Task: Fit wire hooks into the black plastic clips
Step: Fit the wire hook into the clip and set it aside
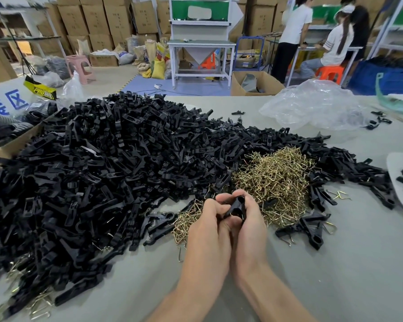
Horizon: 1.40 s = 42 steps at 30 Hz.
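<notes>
The counter [335, 263] is a grey flat surface that carries all the work material.

The pile of black plastic clips [102, 170] covers the left and centre of the counter and reaches round behind the hooks to the right side.

The pile of wire hooks [275, 177] is brass-coloured. It lies right of centre, bordered by black clips at the back and on both sides. A smaller heap of hooks [184, 224] lies on the counter just left of the hands.

A crumpled clear plastic bag [312, 105] lies at the far right of the counter, well apart from the hands.

The left grip [209, 228] and the right grip [251, 224] are pressed together above the near edge of the hook pile. Both have their fingers curled inward.

The held clip [236, 209] sits between the two grips. The right grip wraps it from the right and from above. The fingertips of the left grip close on its left end. Only the clip's upper face shows between the fingers. Whether a hook is seated in it cannot be told.
</notes>
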Available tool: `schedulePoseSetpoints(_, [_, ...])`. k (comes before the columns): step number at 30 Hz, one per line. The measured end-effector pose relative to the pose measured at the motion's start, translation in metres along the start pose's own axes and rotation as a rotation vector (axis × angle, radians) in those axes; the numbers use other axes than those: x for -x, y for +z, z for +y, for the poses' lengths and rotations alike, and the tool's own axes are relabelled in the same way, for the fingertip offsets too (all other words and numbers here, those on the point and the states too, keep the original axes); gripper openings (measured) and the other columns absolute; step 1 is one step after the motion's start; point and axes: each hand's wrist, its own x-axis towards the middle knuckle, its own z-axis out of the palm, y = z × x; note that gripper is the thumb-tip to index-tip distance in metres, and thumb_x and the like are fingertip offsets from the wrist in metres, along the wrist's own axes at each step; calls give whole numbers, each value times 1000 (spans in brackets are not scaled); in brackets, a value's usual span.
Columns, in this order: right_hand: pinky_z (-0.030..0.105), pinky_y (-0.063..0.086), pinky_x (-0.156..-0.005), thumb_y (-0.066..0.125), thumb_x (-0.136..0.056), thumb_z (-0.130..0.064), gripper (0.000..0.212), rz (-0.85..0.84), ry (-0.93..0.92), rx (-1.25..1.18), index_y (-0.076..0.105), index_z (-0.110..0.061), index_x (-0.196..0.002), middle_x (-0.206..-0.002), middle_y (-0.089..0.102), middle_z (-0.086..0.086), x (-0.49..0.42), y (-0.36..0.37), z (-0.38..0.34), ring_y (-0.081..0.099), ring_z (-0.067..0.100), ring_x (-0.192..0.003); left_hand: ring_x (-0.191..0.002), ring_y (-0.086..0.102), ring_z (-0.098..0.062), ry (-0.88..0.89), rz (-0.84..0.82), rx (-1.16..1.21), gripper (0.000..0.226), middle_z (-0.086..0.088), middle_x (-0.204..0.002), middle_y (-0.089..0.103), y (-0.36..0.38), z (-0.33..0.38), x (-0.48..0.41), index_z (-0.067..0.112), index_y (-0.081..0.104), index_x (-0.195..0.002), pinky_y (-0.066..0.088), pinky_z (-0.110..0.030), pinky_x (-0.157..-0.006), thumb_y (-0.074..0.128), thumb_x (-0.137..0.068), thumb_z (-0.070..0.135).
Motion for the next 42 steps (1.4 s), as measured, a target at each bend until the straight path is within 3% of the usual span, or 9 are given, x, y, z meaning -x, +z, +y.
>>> schedulePoseSetpoints(5, [33, 52, -79, 37, -106, -19, 27, 15, -116, 116, 60, -12, -95, -93, 74, 10, 3, 3, 2, 65, 21, -84, -79, 67, 7, -16, 38, 23, 31, 27, -84, 70, 0, -5, 3, 28, 57, -92, 41, -3, -63, 59, -94, -3])
schedulePoseSetpoints(9, [24, 54, -73, 34, -107, -17, 30, 2, -172, 182, 60, -15, -92, -88, 73, 7, 3, 4, 5, 67, 16, -81, -82, 65, 5, -46, 71, 38, 28, 28, -88, 69, 2, -9, 2, 27, 58, -91, 42, -5, -63, 62, -94, 0])
schedulePoseSetpoints(13, [28, 54, -75, 34, -107, -18, 32, -22, -127, 137, 62, -17, -91, -87, 74, 7, -1, 1, 4, 67, 16, -80, -90, 65, 5, -40, 59, 53, 25, 32, -100, 68, 2, -10, 0, 29, 55, -90, 43, -7, -68, 63, -94, 6])
schedulePoseSetpoints(18, [41, 51, -91, 39, -106, -24, 27, -190, -36, -60, 62, -11, -112, -103, 74, 12, -5, -4, -1, 67, 23, -93, -88, 66, -3, -51, 58, 174, 16, 15, -93, 72, -8, -11, -9, 26, 59, -93, 46, -13, -73, 62, -96, 11])
schedulePoseSetpoints(23, [31, 59, -81, 57, -95, -22, 28, -311, -55, 66, 71, -20, -119, -108, 75, 8, -3, -12, -8, 70, 19, -91, -81, 70, -10, -41, 93, 329, 11, 4, -91, 75, -20, -8, -9, 18, 65, -102, 53, -16, -70, 54, -100, 17])
schedulePoseSetpoints(30, [37, 53, -102, 52, -105, -26, 31, -172, -321, 566, 62, -29, -134, -123, 70, -7, 7, -28, -24, 66, 8, -111, -86, 67, -4, 53, -8, 109, 26, 14, -93, 72, -16, 1, 3, 34, 65, -105, 48, -11, -73, 54, -88, 51])
schedulePoseSetpoints(34, [28, 42, -111, 45, -107, -29, 30, -147, -386, 699, 58, -36, -134, -133, 62, -21, 16, -54, -47, 54, -5, -124, -86, 62, -5, 146, -120, -99, 25, 17, -93, 62, -3, 8, 5, 45, 61, -103, 45, -13, -74, 58, -81, 58])
schedulePoseSetpoints(39, [21, 49, -101, 47, -107, -24, 35, -28, -423, 638, 55, -34, -140, -119, 67, -25, 23, -105, -86, 60, -5, -115, -66, 58, -2, 125, -246, -90, 19, 18, -76, 63, 57, 32, 9, 38, 60, -103, 44, -16, -61, 71, -88, 34])
schedulePoseSetpoints(42, [23, 49, -99, 47, -106, -33, 51, 98, -413, 473, 32, -37, -154, -116, 65, -19, 26, -142, -115, 64, -2, -107, -67, 61, 0, 149, -305, -40, 19, 19, -78, 66, 117, 65, 5, 40, 59, -105, 46, -13, -62, 70, -90, 37])
